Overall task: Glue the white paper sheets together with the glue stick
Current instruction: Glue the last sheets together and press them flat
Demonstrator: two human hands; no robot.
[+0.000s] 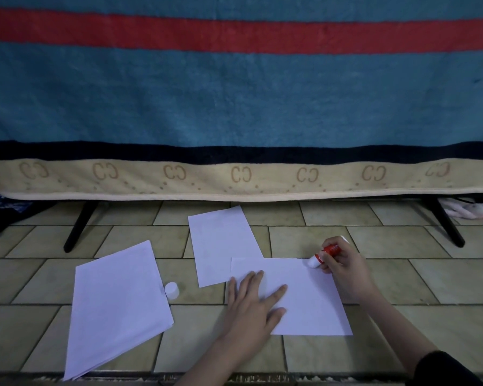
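Note:
A white paper sheet [313, 299] lies on the tiled floor in front of me. My left hand [251, 305] presses flat on its left part with straight fingers. My right hand [343, 263] grips a red and white glue stick [322, 254], its white tip touching the sheet's far right corner. A second white sheet [221, 243] lies behind, partly under the near one. A stack of white sheets [117, 307] lies to the left. The glue stick's white cap [171, 290] stands beside that stack.
The floor [418, 277] is beige tile. A blue blanket with a red stripe and beige border [240, 107] hangs over a frame behind the papers, with black legs [80, 227] [444, 222]. Dark cloth [0, 210] lies far left, white cloth [466, 210] far right.

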